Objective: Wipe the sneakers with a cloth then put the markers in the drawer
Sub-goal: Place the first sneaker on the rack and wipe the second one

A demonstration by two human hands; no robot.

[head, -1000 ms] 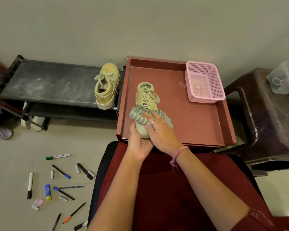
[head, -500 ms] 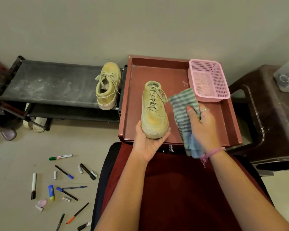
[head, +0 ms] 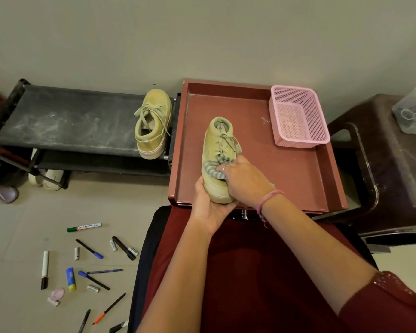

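Your left hand (head: 208,205) cups the sneaker (head: 220,162) toe at the drawer's (head: 296,179) near edge; keep it braced while your right hand (head: 244,180) presses the cloth (head: 213,170) flat along the upper.

Right hand (head: 244,181) back from beside shoe; striped grey-blue cloth (head: 214,168) now under its fingertips, pressed onto yellow canvas sneaker (head: 220,150).

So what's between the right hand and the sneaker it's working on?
Head view: the striped cloth lies between the right hand and the sneaker.
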